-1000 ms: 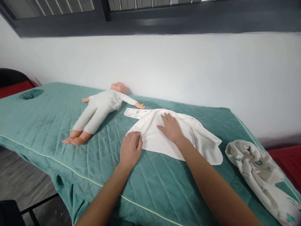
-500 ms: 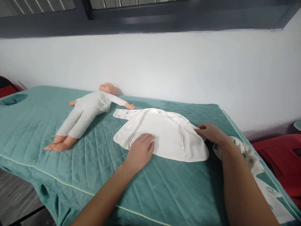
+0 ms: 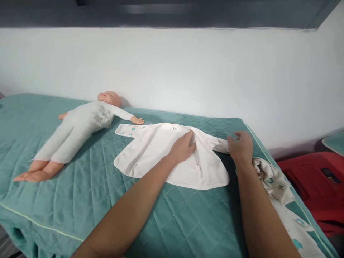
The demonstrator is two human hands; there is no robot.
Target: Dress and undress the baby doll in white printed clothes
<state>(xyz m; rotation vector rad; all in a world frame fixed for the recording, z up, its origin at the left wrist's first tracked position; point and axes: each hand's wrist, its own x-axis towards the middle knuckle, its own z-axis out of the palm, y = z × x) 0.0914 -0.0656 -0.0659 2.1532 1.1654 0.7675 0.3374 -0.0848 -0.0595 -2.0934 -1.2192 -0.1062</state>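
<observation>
A white baby garment (image 3: 150,154) lies spread on the green quilted table (image 3: 80,200). My left hand (image 3: 184,147) rests on the garment's middle, fingers together and pressed flat on the cloth. My right hand (image 3: 240,147) is at the garment's right sleeve (image 3: 219,144), fingers slightly spread over the sleeve end; a grip cannot be made out. A baby doll (image 3: 77,132) in a white suit lies on its back to the left, one arm reaching toward the garment's left sleeve.
A patterned cloth (image 3: 274,182) is bunched at the table's right edge under my right forearm. A white wall runs behind the table. A red seat (image 3: 314,186) stands to the right, beyond the table's edge.
My left hand moved from the garment's lower edge up to its middle. My right hand stayed at the right sleeve. The view shifted right.
</observation>
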